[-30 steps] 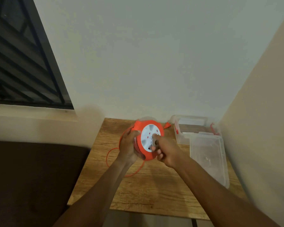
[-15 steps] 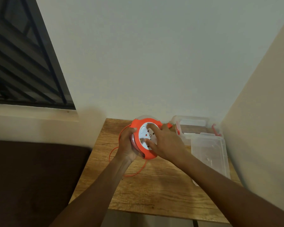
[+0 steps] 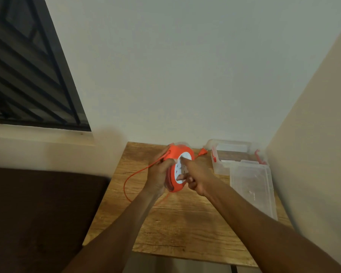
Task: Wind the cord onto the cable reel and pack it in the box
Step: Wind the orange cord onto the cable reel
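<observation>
An orange cable reel [image 3: 175,153] with a white socket face is held on edge above the wooden table [image 3: 185,233]. My left hand [image 3: 157,175] grips its left rim. My right hand [image 3: 197,176] is at the white face, with the index finger and thumb stretched onto it and the other fingers curled. A loose loop of orange cord [image 3: 126,181] runs from the reel's left side down over the table. The orange plug [image 3: 202,152] lies behind the reel. At the back right stands the clear box [image 3: 220,168] with red latches.
The box's clear lid [image 3: 252,191] lies in front of the box along the table's right edge. Walls close in behind and to the right. A dark sofa [image 3: 37,213] sits left of the table, under a barred window [image 3: 24,71].
My right hand went from gripping at the face, to spread flat on it, to index and thumb on it. The cord loop on the table has shifted and looks tighter.
</observation>
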Action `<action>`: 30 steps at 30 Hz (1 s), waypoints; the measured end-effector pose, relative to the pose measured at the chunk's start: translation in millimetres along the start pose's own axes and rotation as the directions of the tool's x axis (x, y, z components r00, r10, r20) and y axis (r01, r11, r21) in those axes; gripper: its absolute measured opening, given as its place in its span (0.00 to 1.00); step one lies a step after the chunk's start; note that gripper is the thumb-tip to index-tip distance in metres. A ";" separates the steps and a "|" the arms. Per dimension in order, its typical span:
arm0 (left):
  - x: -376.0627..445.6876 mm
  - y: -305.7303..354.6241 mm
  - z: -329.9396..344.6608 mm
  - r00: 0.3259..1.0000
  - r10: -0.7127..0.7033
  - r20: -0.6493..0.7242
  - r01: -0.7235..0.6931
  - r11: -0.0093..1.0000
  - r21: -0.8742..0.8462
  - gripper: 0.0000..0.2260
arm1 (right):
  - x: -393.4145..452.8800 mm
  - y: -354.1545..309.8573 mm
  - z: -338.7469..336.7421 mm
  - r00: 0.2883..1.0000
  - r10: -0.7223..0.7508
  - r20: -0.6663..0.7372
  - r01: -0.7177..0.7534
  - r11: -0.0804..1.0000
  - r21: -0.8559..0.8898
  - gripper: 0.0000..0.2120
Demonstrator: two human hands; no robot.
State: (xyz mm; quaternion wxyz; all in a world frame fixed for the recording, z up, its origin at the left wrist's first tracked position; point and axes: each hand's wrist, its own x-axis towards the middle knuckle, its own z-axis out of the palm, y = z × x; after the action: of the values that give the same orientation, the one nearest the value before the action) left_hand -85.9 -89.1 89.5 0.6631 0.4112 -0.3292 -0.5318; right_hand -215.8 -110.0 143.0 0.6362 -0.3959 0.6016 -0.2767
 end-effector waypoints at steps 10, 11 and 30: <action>9.0 16.5 -0.3 0.992 -0.109 -0.069 0.099 0.986 -0.133 0.26 | -19.6 13.9 -3.7 0.957 -0.288 -0.030 0.285 0.956 -0.073 0.07; 10.9 17.5 -2.0 0.991 -0.123 -0.047 0.114 0.980 -0.163 0.27 | -19.5 16.2 -9.4 0.865 -0.500 -0.046 0.447 0.809 -0.381 0.08; 2.9 13.4 0.4 0.986 -0.163 -0.026 0.155 0.971 -0.184 0.24 | -2.4 -3.4 5.6 0.766 -0.618 0.176 0.416 0.268 -0.869 0.35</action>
State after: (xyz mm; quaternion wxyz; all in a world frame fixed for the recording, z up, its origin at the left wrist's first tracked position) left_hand -79.8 -90.7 101.7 0.6597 0.3850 -0.2317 -0.6024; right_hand -210.2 -108.8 146.9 0.1508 -0.8057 0.5500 -0.1600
